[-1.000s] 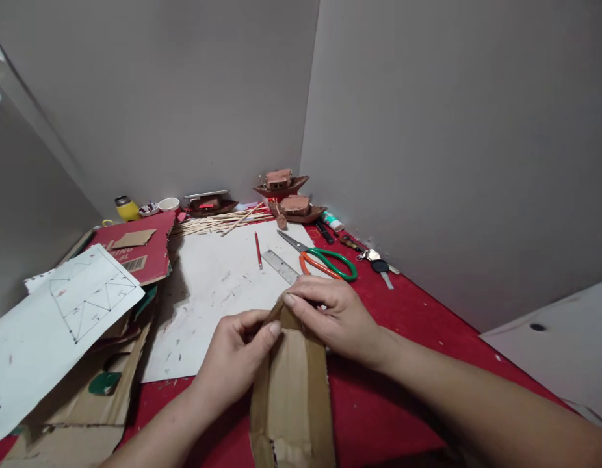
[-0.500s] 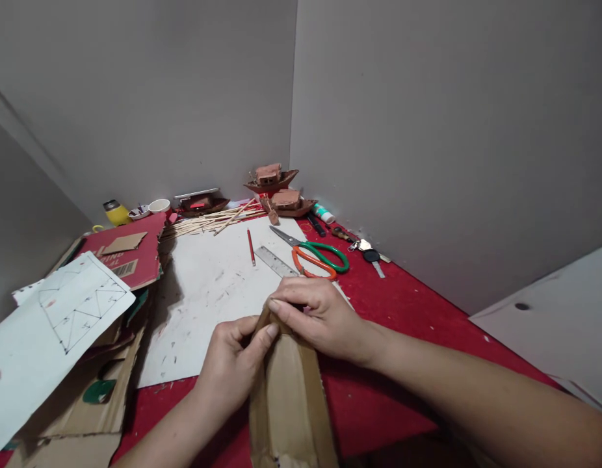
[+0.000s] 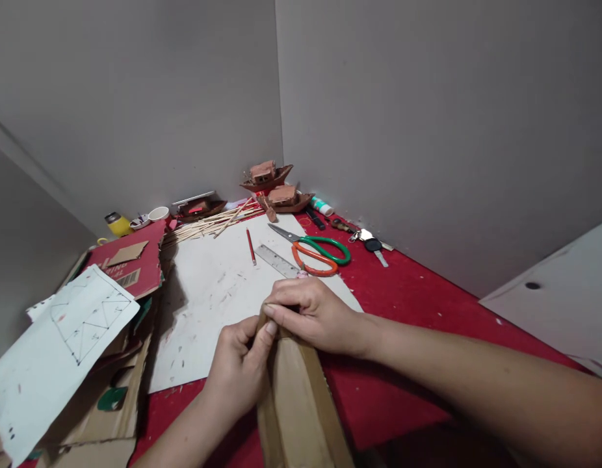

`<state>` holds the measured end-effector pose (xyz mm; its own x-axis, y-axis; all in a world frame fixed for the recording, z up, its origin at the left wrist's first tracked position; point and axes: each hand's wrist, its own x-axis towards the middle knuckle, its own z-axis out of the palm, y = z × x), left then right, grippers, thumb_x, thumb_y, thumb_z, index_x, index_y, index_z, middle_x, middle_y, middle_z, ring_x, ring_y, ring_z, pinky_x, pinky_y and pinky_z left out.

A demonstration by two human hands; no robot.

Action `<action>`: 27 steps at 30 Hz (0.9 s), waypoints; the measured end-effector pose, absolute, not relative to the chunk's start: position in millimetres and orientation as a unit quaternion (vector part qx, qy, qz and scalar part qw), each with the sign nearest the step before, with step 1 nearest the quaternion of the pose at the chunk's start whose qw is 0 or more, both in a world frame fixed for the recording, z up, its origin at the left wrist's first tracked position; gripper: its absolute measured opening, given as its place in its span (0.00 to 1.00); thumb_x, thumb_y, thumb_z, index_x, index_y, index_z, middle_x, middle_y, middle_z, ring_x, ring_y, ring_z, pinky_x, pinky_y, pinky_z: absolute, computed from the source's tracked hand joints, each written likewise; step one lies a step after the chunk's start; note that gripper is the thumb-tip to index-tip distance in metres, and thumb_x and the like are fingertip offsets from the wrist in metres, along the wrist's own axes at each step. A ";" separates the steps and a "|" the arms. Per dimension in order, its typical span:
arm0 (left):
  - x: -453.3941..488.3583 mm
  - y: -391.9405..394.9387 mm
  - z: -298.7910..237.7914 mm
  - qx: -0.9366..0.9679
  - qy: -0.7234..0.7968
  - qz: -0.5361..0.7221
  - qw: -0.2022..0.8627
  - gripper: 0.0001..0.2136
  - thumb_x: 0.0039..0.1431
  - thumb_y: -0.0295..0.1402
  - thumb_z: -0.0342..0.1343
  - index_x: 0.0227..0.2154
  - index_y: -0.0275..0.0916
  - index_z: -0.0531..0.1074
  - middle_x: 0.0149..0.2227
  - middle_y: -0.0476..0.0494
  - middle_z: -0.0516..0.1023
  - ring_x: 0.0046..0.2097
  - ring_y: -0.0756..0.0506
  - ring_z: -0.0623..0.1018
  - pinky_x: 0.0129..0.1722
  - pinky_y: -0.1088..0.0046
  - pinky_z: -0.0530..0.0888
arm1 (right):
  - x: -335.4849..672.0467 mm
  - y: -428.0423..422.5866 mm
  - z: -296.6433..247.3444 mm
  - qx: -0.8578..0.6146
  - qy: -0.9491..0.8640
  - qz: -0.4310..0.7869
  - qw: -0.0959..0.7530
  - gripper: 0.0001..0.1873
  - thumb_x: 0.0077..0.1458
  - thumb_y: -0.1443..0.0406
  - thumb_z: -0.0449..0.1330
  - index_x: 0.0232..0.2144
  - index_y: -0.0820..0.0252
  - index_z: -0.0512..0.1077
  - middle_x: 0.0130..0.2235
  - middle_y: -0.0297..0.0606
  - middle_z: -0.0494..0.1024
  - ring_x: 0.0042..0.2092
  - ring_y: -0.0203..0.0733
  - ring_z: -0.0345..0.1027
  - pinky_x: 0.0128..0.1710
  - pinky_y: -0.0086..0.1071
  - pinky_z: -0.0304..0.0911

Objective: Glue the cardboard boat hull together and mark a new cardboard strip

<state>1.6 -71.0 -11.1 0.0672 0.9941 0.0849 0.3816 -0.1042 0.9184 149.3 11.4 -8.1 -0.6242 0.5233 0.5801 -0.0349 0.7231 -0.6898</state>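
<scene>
A long folded cardboard piece point(image 3: 298, 396), brown with creased side walls, points away from me at the bottom middle. My left hand point(image 3: 242, 364) pinches its far left corner between thumb and fingers. From the right, my right hand point(image 3: 313, 315) closes on the same far end, thumb tip close to the left thumb. The fingers cover most of that end, so its exact fold is hidden. Just beyond the hands lie green-and-orange-handled scissors point(image 3: 315, 250), a clear ruler point(image 3: 276, 260) and a red pencil point(image 3: 251, 246) on a white sheet point(image 3: 203, 305).
Stacked cardboard point(image 3: 110, 416) and a paper with a line drawing point(image 3: 93, 325) lie at left. Thin wooden sticks point(image 3: 208, 224), model boats point(image 3: 284, 195) and a yellow bottle point(image 3: 118, 224) stand along the back. Keys point(image 3: 374, 246) rest by the right wall on the red tabletop point(image 3: 408, 292).
The view has shifted slightly. The cardboard piece's near end has swung a little to the right, while both hands keep their grip at its far end.
</scene>
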 end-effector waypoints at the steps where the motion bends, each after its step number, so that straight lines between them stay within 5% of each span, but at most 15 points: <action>1: 1.6 -71.6 -11.2 0.640 0.553 0.402 0.350 0.16 0.64 0.38 0.48 0.22 0.35 0.65 0.22 0.52 0.58 0.26 0.52 0.59 0.25 0.78 0.59 | 149.1 10.8 -7.8 -0.142 -0.835 0.342 0.408 0.14 0.58 0.71 0.53 0.22 0.63 0.71 0.23 0.34 0.69 0.28 0.33 0.64 0.29 0.26 0.59; 5: 1.9 -73.8 -12.8 0.686 0.557 0.394 0.252 0.15 0.64 0.35 0.48 0.22 0.35 0.65 0.20 0.54 0.58 0.24 0.53 0.58 0.25 0.78 0.57 | 148.9 10.5 -6.0 -0.126 -0.842 0.328 0.409 0.14 0.58 0.71 0.53 0.22 0.64 0.70 0.23 0.34 0.69 0.28 0.33 0.63 0.30 0.26 0.59; 11: 2.3 -69.6 -11.8 0.639 0.573 0.392 0.332 0.15 0.64 0.38 0.49 0.25 0.34 0.70 0.24 0.51 0.66 0.29 0.50 0.64 0.28 0.78 0.63 | 151.4 15.8 -4.2 -0.148 -0.843 0.344 0.387 0.14 0.58 0.70 0.54 0.21 0.64 0.71 0.23 0.34 0.69 0.27 0.32 0.63 0.29 0.26 0.59; 17: -3.3 -65.8 -8.8 0.607 0.567 0.433 0.350 0.13 0.63 0.38 0.51 0.31 0.34 0.75 0.29 0.48 0.75 0.33 0.47 0.71 0.35 0.76 0.67 | 159.9 16.4 0.7 -0.242 -0.809 0.410 0.344 0.17 0.56 0.61 0.60 0.43 0.68 0.75 0.29 0.38 0.76 0.29 0.36 0.68 0.29 0.28 0.62; 22: -6.3 -66.8 -11.9 0.619 0.575 0.430 0.317 0.12 0.63 0.37 0.51 0.33 0.35 0.76 0.29 0.48 0.75 0.34 0.48 0.72 0.36 0.75 0.68 | 160.4 16.5 2.7 -0.213 -0.854 0.340 0.331 0.06 0.55 0.68 0.59 0.33 0.65 0.76 0.29 0.37 0.76 0.31 0.36 0.67 0.32 0.28 0.60; 27: -5.3 -68.0 -15.4 0.646 0.575 0.411 0.288 0.13 0.65 0.37 0.49 0.29 0.35 0.72 0.25 0.50 0.70 0.33 0.48 0.70 0.35 0.76 0.67 | 156.0 11.3 -5.3 -0.187 -0.859 0.293 0.375 0.11 0.57 0.72 0.54 0.25 0.64 0.72 0.24 0.34 0.70 0.28 0.34 0.63 0.29 0.27 0.56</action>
